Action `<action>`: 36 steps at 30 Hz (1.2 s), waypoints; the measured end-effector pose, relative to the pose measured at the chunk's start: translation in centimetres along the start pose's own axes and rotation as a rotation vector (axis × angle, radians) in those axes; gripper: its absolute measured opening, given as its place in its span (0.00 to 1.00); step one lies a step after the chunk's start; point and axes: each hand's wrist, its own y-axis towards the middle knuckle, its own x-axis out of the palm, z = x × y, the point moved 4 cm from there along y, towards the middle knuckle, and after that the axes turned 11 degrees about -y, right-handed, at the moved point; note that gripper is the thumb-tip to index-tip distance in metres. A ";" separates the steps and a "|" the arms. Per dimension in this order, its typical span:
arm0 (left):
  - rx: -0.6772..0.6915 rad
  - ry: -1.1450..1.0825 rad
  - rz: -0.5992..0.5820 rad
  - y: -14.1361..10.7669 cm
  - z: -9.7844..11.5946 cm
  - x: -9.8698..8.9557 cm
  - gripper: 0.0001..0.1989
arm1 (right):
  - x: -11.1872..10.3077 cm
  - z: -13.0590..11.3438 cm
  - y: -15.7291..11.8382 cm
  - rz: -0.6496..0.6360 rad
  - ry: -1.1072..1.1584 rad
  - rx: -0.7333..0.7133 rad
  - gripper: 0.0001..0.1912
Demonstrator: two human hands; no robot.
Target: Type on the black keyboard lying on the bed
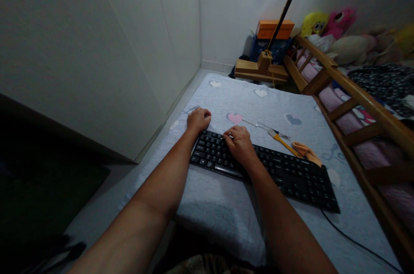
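Observation:
A black keyboard (291, 174) lies at a slant on the light blue, heart-patterned cloth (220, 205). At its upper left corner is my left hand (198, 119), with the fingers curled in; whatever they hold is hidden. My right hand (239, 141) rests over the upper keys of the left half, thumb and fingers pinched together; anything between them is too small to make out. Behind the keyboard lie a brush with a yellow handle (284, 143), a thin wire tool (265, 126) and a folded orange cloth (305, 152).
A wooden bed rail (365, 84) runs along the right, with plush toys (339, 23) beyond it. A wooden stand (261, 69) with a dark pole and stacked boxes (274, 29) is behind. A pale panel (129, 49) rises at left. The keyboard cable (355, 243) trails lower right.

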 end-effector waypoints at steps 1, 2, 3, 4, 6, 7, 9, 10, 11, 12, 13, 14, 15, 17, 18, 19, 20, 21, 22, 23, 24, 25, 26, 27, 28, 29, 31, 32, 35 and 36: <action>-0.002 0.003 -0.004 0.0 0.0 0.0 0.14 | 0.0 0.0 0.0 -0.003 -0.002 0.003 0.12; -0.003 0.004 -0.006 0.0 0.0 0.0 0.14 | 0.0 0.0 0.0 -0.006 -0.004 0.006 0.12; -0.004 0.003 -0.008 0.0 0.1 0.0 0.14 | 0.0 0.0 0.0 -0.006 -0.006 0.006 0.12; -0.004 0.001 -0.009 -0.1 0.1 -0.1 0.14 | 0.0 0.0 0.1 -0.005 -0.007 0.004 0.12; -0.007 -0.004 -0.007 -0.1 0.2 -0.2 0.14 | 0.0 0.0 0.1 0.001 -0.008 -0.001 0.12; -0.008 -0.006 -0.006 -0.1 0.2 -0.2 0.14 | 0.1 0.0 0.1 0.005 -0.008 -0.001 0.12; -0.011 -0.009 -0.008 -0.1 0.2 -0.2 0.14 | 0.1 0.1 0.1 0.014 -0.006 0.001 0.12; -0.012 -0.010 -0.008 -0.1 0.2 -0.2 0.14 | 0.2 0.2 0.1 0.018 -0.006 0.002 0.12; -0.013 -0.009 -0.009 -0.1 0.2 -0.2 0.14 | 0.2 0.2 0.1 0.024 -0.005 0.002 0.12; -0.013 -0.009 -0.007 -0.1 0.2 -0.2 0.14 | 0.3 0.3 0.1 0.028 -0.004 0.000 0.12; -0.013 -0.008 -0.005 -0.1 0.2 -0.2 0.14 | 0.3 0.3 0.1 0.031 -0.005 -0.002 0.12; -0.012 -0.007 -0.004 -0.1 0.2 -0.2 0.14 | 0.4 0.3 0.2 0.032 -0.008 -0.004 0.12; -0.011 -0.005 -0.002 -0.1 0.2 -0.2 0.14 | 0.4 0.3 0.2 0.032 -0.013 -0.002 0.12; -0.010 -0.001 -0.004 -0.1 0.2 -0.2 0.14 | 0.4 0.3 0.2 0.030 -0.026 0.006 0.12; -0.010 0.000 -0.007 -0.1 0.2 -0.2 0.14 | 0.4 0.3 0.2 0.032 -0.031 0.010 0.12; -0.010 0.002 -0.009 -0.1 0.2 -0.2 0.14 | 0.4 0.3 0.2 0.036 -0.033 0.013 0.12; -0.011 0.003 -0.010 -0.1 0.2 -0.2 0.14 | 0.4 0.3 0.1 0.041 -0.032 0.015 0.12; -0.011 0.005 -0.011 -0.1 0.2 -0.2 0.14 | 0.3 0.3 0.1 0.044 -0.029 0.016 0.12; -0.012 0.007 -0.011 -0.1 0.2 -0.2 0.14 | 0.3 0.3 0.1 0.045 -0.026 0.016 0.12; -0.013 0.010 -0.011 -0.1 0.1 -0.2 0.14 | 0.3 0.3 0.1 0.042 -0.024 0.019 0.12; -0.013 0.013 -0.009 -0.1 0.1 -0.2 0.14 | 0.2 0.2 0.1 0.037 -0.024 0.023 0.12; -0.011 0.014 -0.008 -0.1 0.1 -0.1 0.14 | 0.2 0.2 0.1 0.031 -0.026 0.028 0.12; -0.008 0.014 -0.007 -0.1 0.1 -0.1 0.14 | 0.2 0.2 0.1 0.025 -0.028 0.033 0.12; -0.004 0.014 -0.006 -0.1 0.1 -0.1 0.14 | 0.2 0.1 0.1 0.020 -0.031 0.038 0.13; 0.000 0.013 -0.007 -0.1 0.1 -0.1 0.14 | 0.2 0.1 0.1 0.018 -0.033 0.041 0.13; 0.002 0.012 -0.010 -0.1 0.1 -0.1 0.15 | 0.1 0.1 0.1 0.017 -0.033 0.041 0.13; 0.004 0.012 -0.019 -0.1 0.1 -0.1 0.15 | 0.1 0.0 0.1 0.018 -0.028 0.035 0.13; 0.003 0.012 -0.022 -0.1 0.1 -0.1 0.15 | 0.0 0.0 0.1 0.017 -0.024 0.029 0.13; -0.006 0.012 -0.024 -0.1 0.1 -0.2 0.15 | -0.1 -0.1 0.1 -0.006 -0.022 0.015 0.13; -0.008 0.012 -0.021 -0.1 0.2 -0.2 0.15 | -0.1 -0.1 0.1 -0.017 -0.025 0.014 0.13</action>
